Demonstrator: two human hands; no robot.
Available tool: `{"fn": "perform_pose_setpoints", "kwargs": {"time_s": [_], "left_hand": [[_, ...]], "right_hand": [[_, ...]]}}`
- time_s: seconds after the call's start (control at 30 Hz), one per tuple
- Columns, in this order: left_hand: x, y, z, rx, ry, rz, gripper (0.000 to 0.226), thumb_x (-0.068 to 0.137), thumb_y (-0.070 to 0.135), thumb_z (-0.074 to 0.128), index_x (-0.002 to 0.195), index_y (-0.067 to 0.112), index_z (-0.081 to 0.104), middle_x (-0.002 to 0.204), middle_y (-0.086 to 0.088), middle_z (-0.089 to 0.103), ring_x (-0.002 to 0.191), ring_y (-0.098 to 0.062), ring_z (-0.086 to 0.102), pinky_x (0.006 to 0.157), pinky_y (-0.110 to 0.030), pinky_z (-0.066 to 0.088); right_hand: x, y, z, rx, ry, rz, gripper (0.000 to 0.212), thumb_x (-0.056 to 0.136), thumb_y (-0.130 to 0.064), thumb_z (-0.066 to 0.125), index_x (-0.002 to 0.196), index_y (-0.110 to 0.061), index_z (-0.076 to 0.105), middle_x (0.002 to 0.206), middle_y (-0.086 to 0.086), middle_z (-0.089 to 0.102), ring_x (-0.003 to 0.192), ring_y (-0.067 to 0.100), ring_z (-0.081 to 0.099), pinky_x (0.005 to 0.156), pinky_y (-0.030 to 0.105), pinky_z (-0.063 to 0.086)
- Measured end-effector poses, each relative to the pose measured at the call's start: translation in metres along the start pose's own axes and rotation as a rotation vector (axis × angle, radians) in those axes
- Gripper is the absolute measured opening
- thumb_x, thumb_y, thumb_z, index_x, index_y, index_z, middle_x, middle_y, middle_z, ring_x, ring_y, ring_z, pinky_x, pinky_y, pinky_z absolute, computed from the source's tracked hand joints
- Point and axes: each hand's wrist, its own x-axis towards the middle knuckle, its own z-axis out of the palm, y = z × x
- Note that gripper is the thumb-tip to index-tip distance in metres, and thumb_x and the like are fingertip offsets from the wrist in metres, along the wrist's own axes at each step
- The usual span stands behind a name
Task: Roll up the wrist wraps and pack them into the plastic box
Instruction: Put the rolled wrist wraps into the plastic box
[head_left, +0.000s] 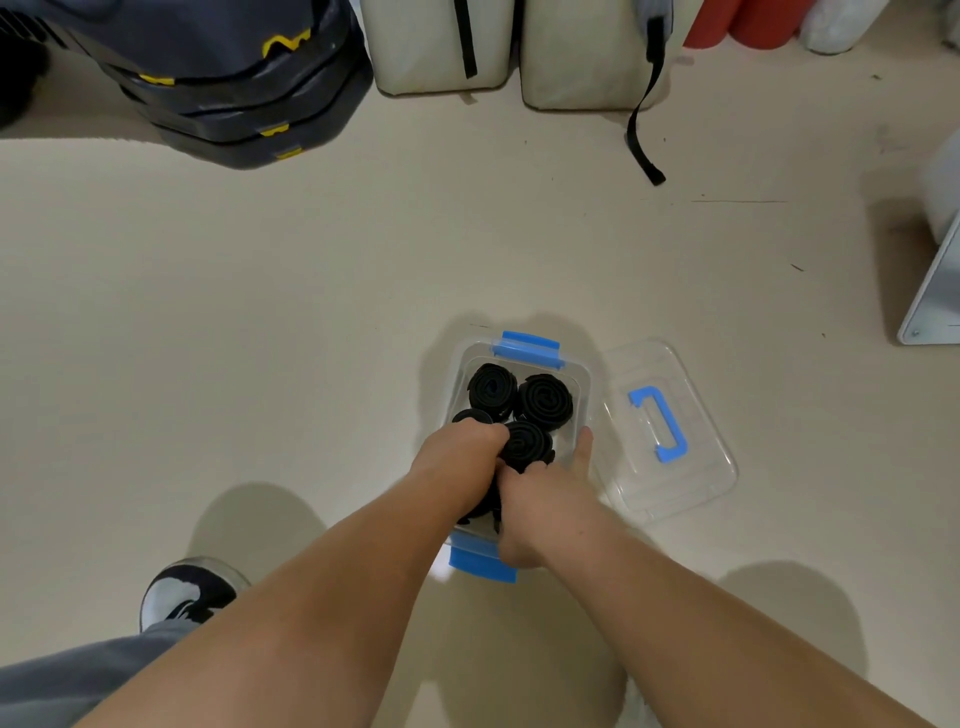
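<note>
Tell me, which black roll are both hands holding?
The nearest roll, between the left hand and right hand; the far-left roll and far-right roll sit untouched.

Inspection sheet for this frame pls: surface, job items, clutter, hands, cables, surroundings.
Surface: beige floor, a few specks.
Job's things: plastic box open, rolled wraps inside; lid lies right of it.
Clutter: nothing seen.
Grippers: left hand and right hand in the box, fingers curled on rolled wraps.
Cables: nothing seen; black strap trails from a white bag.
Surroundings: stacked dark pads, red cylinders, shoe.
</note>
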Motion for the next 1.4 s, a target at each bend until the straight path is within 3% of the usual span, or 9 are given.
{"fn": "perform_pose_setpoints", "kwargs": {"time_s": [0.17,0.4,0.57,0.63,0.7,0.87,1.1,1.3,1.4], "left_hand": [[-0.006,0.003,-0.008,0.031,-0.138,0.011,0.010,0.097,0.011,0.055,0.100,0.019,0.049,0.103,-0.009,0.060,0.091,-0.029,0.059,0.076,-0.039,0.049],[-0.021,-0.004,0.000,0.022,-0.225,0.058,0.019,0.096,0.016,0.062,0.114,0.014,0.063,0.120,-0.006,0.056,0.107,-0.029,0.062,0.090,-0.044,0.055],[-0.035,-0.006,0.005,-0.034,-0.176,0.042,0.026,0.094,0.012,0.061,0.119,0.017,0.064,0.121,-0.003,0.055,0.106,-0.029,0.063,0.089,-0.044,0.056],[-0.039,-0.008,0.001,-0.060,-0.074,0.026,0.021,0.096,0.012,0.057,0.114,0.016,0.066,0.116,-0.004,0.057,0.102,-0.030,0.064,0.082,-0.042,0.053],[-0.043,-0.008,-0.005,-0.079,0.085,-0.032,0.020,0.096,0.010,0.053,0.111,0.015,0.065,0.113,-0.003,0.057,0.098,-0.030,0.062,0.071,-0.036,0.044],[-0.054,-0.005,-0.012,-0.174,0.136,-0.194,0.018,0.100,0.016,0.049,0.114,0.016,0.058,0.114,-0.004,0.053,0.089,-0.029,0.058,0.074,-0.039,0.048],[-0.064,0.032,0.005,-0.055,-0.138,0.059,0.052,0.095,0.070,0.055,0.117,0.023,0.061,0.115,0.002,0.058,0.103,-0.025,0.064,0.088,-0.039,0.053],[-0.046,0.048,0.013,0.105,-0.250,0.220,0.052,0.094,0.067,0.063,0.124,0.026,0.057,0.119,0.002,0.054,0.107,-0.026,0.062,0.077,-0.036,0.041],[-0.038,0.051,0.012,0.107,-0.236,0.212,0.055,0.092,0.069,0.064,0.126,0.026,0.058,0.120,0.003,0.054,0.107,-0.024,0.060,0.075,-0.034,0.039]], "right_hand": [[0.007,-0.014,0.002,-0.166,-0.030,0.069,0.046,0.088,-0.031,0.056,0.133,-0.032,0.059,0.100,-0.002,0.064,0.115,0.029,0.061,0.109,0.081,-0.018],[0.027,-0.005,0.029,-0.144,0.035,0.127,0.021,0.099,-0.029,0.056,0.115,-0.034,0.070,0.088,-0.010,0.064,0.110,0.026,0.061,0.091,0.071,-0.041],[0.018,0.007,0.033,0.106,0.261,-0.021,0.021,0.089,-0.036,0.067,0.110,-0.037,0.071,0.097,-0.010,0.071,0.114,0.028,0.064,0.119,0.055,-0.028],[0.007,0.021,0.034,0.153,0.406,-0.104,0.025,0.076,-0.047,0.073,0.098,-0.035,0.074,0.085,-0.009,0.073,0.101,0.028,0.069,0.129,0.051,-0.002],[-0.006,0.038,0.033,0.214,0.529,-0.055,0.032,0.084,-0.054,0.061,0.096,-0.026,0.073,0.083,-0.002,0.070,0.089,0.028,0.068,0.122,0.055,0.029],[-0.024,0.051,0.035,0.502,0.761,0.054,0.020,0.094,-0.014,0.061,0.112,-0.011,0.067,0.107,0.009,0.062,0.097,0.034,0.061,0.086,0.046,0.054],[-0.026,0.071,0.058,1.151,0.369,0.811,0.048,0.103,-0.030,0.051,0.146,-0.010,0.046,0.146,0.012,0.041,0.134,0.035,0.045,0.106,0.048,0.045],[-0.005,0.109,0.076,1.609,0.133,1.277,0.061,0.098,-0.015,0.054,0.155,-0.008,0.031,0.155,0.017,0.038,0.138,0.037,0.045,0.115,0.046,0.040],[0.001,0.118,0.085,1.892,0.194,1.243,0.061,0.097,-0.008,0.059,0.155,-0.007,0.037,0.154,0.020,0.048,0.108,0.036,0.059,0.110,0.053,0.049]]}}
